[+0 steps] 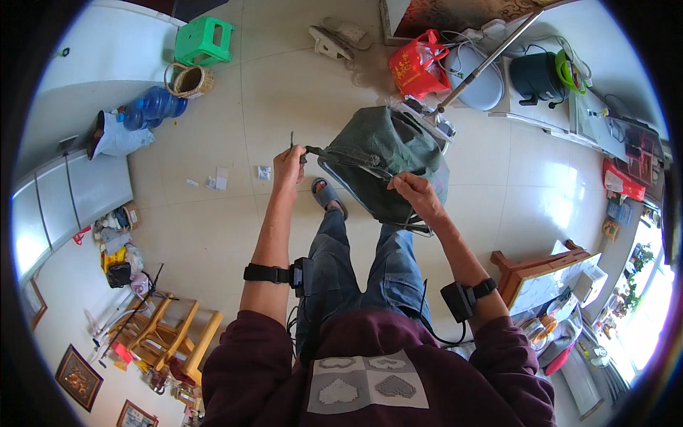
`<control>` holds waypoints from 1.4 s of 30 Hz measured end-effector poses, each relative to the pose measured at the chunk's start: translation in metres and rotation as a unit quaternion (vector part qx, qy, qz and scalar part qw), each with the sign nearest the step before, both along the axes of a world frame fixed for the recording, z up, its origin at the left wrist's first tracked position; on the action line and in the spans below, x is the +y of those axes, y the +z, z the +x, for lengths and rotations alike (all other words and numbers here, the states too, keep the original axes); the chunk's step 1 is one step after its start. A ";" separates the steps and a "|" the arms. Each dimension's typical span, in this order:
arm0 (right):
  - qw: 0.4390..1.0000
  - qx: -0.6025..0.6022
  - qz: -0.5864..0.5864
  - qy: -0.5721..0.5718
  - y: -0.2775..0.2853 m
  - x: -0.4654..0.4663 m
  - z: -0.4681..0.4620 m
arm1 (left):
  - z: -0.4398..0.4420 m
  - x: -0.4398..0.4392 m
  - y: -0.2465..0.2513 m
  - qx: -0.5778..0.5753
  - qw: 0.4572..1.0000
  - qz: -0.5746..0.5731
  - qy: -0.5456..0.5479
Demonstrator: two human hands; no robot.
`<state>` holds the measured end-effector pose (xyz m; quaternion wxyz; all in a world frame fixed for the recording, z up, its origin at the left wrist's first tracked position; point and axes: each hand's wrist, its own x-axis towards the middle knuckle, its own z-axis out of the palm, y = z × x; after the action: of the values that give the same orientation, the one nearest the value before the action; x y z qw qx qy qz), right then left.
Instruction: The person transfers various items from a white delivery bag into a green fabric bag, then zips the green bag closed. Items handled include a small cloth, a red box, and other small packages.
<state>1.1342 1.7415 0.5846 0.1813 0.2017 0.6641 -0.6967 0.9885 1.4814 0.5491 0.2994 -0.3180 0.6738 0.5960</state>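
A dark green cloth bag (368,133) hangs in front of my legs, its fabric creased and its opening partly slack. My left hand (288,168) is closed around a twisted dark strap (315,151) that runs to the bag's upper left edge. A thin dark end sticks up above that fist. With thumb and fingers, my right hand (417,193) pinches the bag's edge on its near side. The strap and edge stretch between both hands. What the bag holds is hidden.
Behind the bag stands a flat mop (448,128) with a metal pole. White paper scraps (216,181) and a small packet (264,172) lie on the tiles. A red bag (419,66), green stool (203,41), wicker basket (195,81) and wooden table (533,272) stand around.
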 end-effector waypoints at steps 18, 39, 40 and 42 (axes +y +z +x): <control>0.991 -0.094 -0.044 0.080 -0.003 0.016 0.006 | 0.046 0.098 -0.005 0.322 0.918 -0.041 -0.229; 0.986 -0.132 0.101 -0.005 -0.004 -0.014 0.029 | 0.011 0.021 -0.024 0.134 0.975 -0.110 -0.142; 0.986 -0.130 0.101 -0.014 -0.003 -0.014 0.029 | 0.025 0.032 -0.016 0.081 0.981 -0.036 -0.172; 0.989 -0.115 0.093 -0.030 -0.006 -0.016 0.028 | 0.058 0.059 0.001 -0.001 0.976 0.079 -0.205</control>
<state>1.1622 1.7253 0.5781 0.2159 0.3163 0.6941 -0.6096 1.0469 1.5403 0.5501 0.4401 -0.1496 0.6750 0.5729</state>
